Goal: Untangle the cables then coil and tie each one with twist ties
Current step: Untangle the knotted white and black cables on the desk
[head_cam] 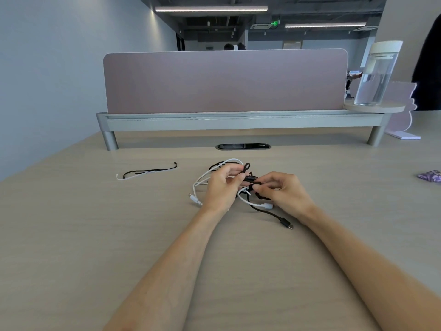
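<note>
A black braided cable [269, 212] and a white cable [202, 179] lie knotted together on the wooden desk [119, 235] in front of me. My left hand [222, 187] grips the tangle from the left, fingers curled round black and white strands. My right hand [281, 189] pinches a black strand beside it. One black plug [286, 223] trails toward me on the desk. White plugs show at the left [194, 199] and under my right hand [268, 206]. A black and a white twist tie [145, 173] lie side by side to the left.
A pink divider panel [224, 80] on a grey raised shelf [238, 121] closes the desk's far side, with a cable port [243, 146] below it. A clear water bottle [377, 75] stands on a round stand at the right. A purple wrapper [429, 175] lies at the right edge.
</note>
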### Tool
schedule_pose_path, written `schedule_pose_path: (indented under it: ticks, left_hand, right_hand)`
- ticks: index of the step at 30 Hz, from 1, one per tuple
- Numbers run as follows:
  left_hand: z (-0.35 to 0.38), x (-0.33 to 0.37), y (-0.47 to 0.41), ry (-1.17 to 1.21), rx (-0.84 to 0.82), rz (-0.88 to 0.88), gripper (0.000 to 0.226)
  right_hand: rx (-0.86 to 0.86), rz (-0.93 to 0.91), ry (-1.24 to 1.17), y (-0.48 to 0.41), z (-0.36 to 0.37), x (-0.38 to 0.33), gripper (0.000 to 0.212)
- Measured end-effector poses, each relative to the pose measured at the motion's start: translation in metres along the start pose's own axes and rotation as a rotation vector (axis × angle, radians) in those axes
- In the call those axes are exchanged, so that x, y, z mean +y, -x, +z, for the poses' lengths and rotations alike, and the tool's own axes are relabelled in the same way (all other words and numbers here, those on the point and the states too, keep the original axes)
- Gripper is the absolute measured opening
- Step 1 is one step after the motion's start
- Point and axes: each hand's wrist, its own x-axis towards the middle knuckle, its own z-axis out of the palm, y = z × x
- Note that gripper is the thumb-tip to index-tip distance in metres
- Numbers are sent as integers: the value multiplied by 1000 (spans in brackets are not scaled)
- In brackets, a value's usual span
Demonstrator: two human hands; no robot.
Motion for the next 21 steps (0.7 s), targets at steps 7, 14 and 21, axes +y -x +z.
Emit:
schedule_pose_path:
  ticks: [7, 14, 21]
  left_hand:
    - [0, -1, 0, -33, -15, -1, 23]
    - [0, 0, -1, -2, 70, -7, 22]
    - [1, -1, -2, -42, 69, -24, 20]
  right_hand:
    - [62, 25, -74, 0, -3, -2, 19]
    - [51, 26, -63, 0, 0, -3, 15]
    - [31, -20, 39, 0, 2, -3, 13]
